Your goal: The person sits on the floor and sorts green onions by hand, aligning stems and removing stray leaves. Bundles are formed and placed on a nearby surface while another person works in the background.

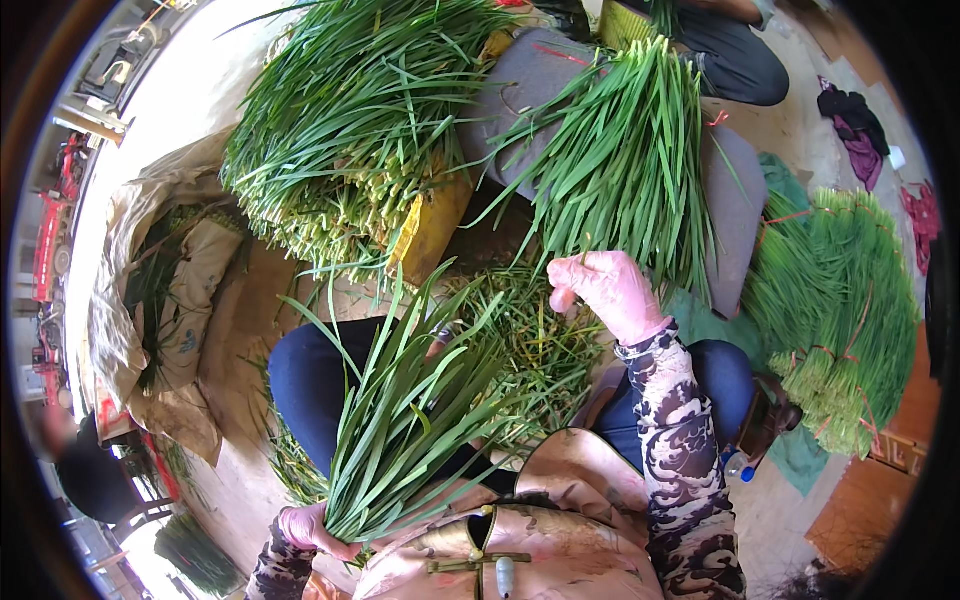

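Observation:
My left hand (319, 531), in a pink glove, grips a loose bunch of long flat green leaves, likely garlic chives (420, 405), by its lower end near my waist. The leaf tips fan out up and away over my lap. My right hand (607, 292), also pink-gloved, is raised over my right knee with its fingers curled shut. A thin yellowish tip shows at those fingers; whether they pinch it is unclear. Just beyond the right hand, a spread of cut chives (630, 157) lies over a grey padded surface (510, 97), its leaves hanging towards me.
A large chive heap (360, 127) rests against a yellow support (431, 225) at the upper left. Leaf scraps (525, 337) litter the floor between my knees. Tied chive bundles (840, 315) lie at right, near a bottle (739, 465). Another person's leg (735, 60) is opposite.

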Demonstrator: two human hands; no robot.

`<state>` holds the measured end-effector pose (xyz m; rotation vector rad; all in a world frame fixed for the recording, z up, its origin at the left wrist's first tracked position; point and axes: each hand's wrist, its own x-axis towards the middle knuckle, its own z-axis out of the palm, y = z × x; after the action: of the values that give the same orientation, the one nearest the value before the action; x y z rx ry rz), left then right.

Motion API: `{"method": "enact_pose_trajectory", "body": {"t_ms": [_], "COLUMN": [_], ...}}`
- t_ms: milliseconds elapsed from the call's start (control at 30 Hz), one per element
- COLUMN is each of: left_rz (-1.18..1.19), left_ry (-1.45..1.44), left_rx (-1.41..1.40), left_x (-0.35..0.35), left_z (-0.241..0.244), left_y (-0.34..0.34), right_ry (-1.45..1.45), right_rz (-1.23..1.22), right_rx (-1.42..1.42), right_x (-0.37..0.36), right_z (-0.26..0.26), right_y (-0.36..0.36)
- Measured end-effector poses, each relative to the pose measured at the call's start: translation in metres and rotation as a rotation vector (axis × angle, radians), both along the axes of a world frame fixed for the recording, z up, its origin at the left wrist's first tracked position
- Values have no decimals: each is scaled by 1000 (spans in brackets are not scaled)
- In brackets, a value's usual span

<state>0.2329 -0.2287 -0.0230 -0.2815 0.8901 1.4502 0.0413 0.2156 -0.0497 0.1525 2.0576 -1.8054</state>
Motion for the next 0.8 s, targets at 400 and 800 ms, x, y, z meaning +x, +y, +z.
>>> {"method": "enact_pose_trajectory", "body": {"t_ms": [400,800], "left_rz": [-7,37], "left_ry": [-20,-23], "left_rx": [42,-10], "left_x": [2,2], "left_z": [-9,-3], "left_y": [-6,3], "right_ry": [107,-192], "right_rz": [426,232], "right_rx": [-316,-659], "right_x": [17,34], "right_z": [-6,-15], "right_y": [-35,-54]}}
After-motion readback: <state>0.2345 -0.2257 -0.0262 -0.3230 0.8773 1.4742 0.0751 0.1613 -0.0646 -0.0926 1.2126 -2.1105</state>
